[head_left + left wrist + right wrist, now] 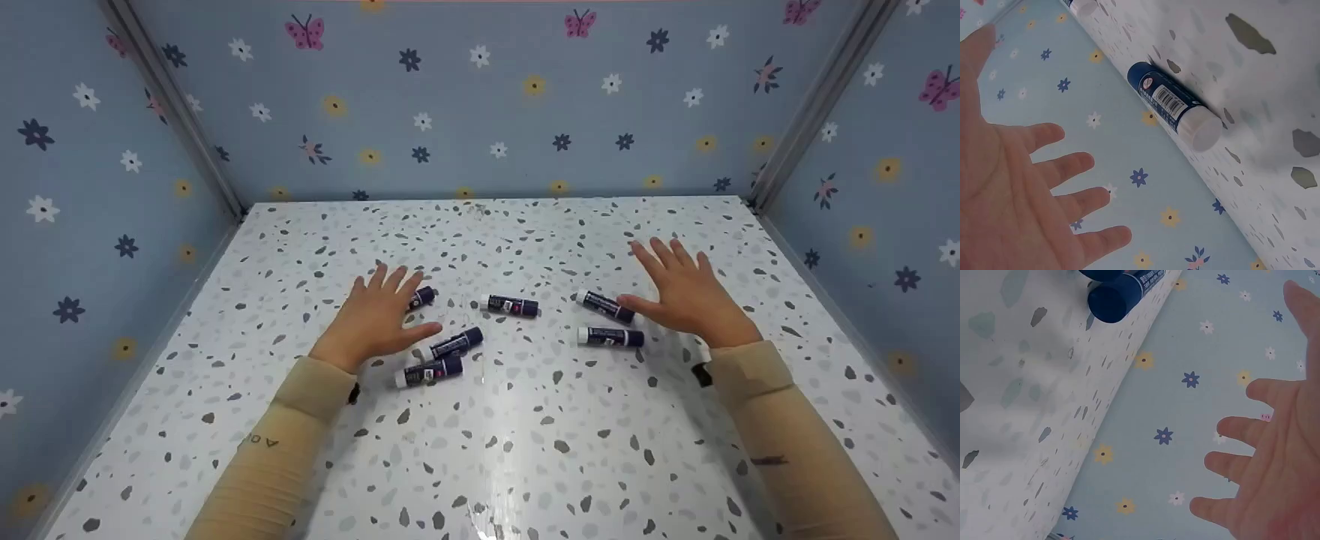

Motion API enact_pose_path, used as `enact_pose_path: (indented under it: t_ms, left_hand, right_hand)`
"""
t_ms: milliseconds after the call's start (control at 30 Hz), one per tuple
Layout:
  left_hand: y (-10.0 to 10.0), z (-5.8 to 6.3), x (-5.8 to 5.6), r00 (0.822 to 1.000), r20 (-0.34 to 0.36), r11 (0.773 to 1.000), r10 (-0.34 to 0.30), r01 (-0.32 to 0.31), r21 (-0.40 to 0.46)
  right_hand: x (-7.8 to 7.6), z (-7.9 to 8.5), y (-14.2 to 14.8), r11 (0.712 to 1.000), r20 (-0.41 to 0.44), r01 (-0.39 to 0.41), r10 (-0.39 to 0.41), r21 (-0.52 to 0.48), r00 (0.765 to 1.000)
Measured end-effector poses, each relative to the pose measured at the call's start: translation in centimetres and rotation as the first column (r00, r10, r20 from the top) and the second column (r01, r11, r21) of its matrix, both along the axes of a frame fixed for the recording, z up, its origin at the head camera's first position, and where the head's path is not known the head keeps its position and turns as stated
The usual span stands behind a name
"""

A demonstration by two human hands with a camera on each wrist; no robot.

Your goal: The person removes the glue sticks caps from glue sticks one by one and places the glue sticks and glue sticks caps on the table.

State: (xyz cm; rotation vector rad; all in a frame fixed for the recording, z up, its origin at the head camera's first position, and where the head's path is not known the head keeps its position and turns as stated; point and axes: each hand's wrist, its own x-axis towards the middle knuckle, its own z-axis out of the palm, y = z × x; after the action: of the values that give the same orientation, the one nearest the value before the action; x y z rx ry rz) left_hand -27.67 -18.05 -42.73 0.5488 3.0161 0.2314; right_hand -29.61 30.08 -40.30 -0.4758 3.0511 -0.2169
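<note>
My left hand [375, 319] is spread over the left side of the table, palm down, holding nothing. Partly behind it lies a dark blue glue stick [422, 298] with a white end, seen also in the left wrist view [1165, 101]. By its thumb are two more, a glue stick [455, 343] and one nearer me, a glue stick [429, 372]. Another glue stick [510, 306] lies in the middle. My right hand [682, 296], fingers also spread and holding nothing, has its thumb overlapping an angled glue stick [604, 304]; just below is a glue stick [611, 337].
The white speckled table [525, 442] carries the glue sticks. Blue flower-patterned panels enclose it at the back [480, 97], the left [97, 300] and the right [885, 247], with metal posts at the back corners.
</note>
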Motion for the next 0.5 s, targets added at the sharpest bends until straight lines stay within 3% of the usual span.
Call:
enact_pose_path:
  t_ms: [200,500]
  left_hand:
    - [0.1,-0.2,0.9,0.999,0.015,0.999,-0.036,0.036,-0.003]
    - [0.4,-0.1,2.4,0.992,0.099,0.997,-0.079,0.077,0.029]
  right_hand:
    - [0.6,0.1,-0.5,0.998,-0.004,-0.069,0.069,-0.009,0.998]
    - [1.6,-0.2,-1.6,0.989,-0.042,-0.150,0.150,0.014,0.988]
